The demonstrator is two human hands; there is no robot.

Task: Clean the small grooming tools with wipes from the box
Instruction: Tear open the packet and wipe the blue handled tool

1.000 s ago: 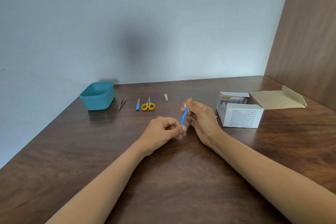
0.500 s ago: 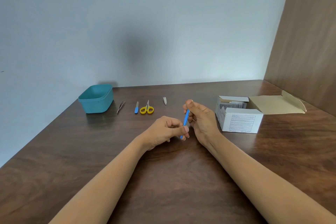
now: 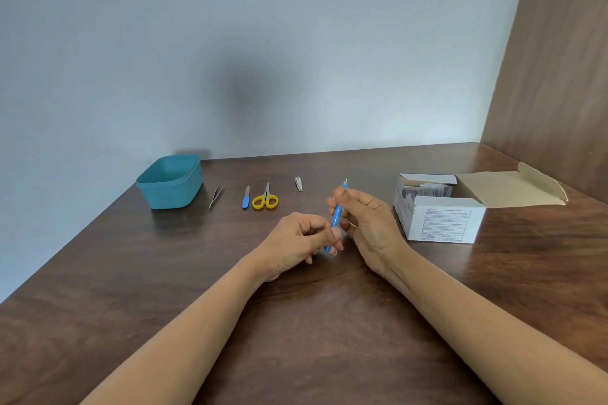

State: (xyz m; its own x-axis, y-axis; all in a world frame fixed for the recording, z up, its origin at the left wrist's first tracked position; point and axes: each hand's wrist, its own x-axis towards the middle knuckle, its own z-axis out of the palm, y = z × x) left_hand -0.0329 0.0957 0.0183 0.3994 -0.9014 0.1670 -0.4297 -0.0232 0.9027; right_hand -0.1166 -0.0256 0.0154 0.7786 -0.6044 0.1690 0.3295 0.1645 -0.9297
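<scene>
While our left hand (image 3: 302, 237) pinches the lower end of the blue-handled tool (image 3: 336, 214) between thumb and curled fingers, our right hand (image 3: 365, 223) grips its upper part, with the metal tip poking out above the thumb. The tool stands nearly upright between the two hands, above the desk (image 3: 296, 339). Just right of the right hand sits the open white box (image 3: 441, 220). Beyond the left hand lie a nail clipper (image 3: 298, 183), yellow scissors (image 3: 265, 200), a blue file (image 3: 246, 197) and tweezers (image 3: 216, 197) in a row, with a teal tub (image 3: 171, 182) farthest left. We cannot tell whether the right hand also holds a wipe.
</scene>
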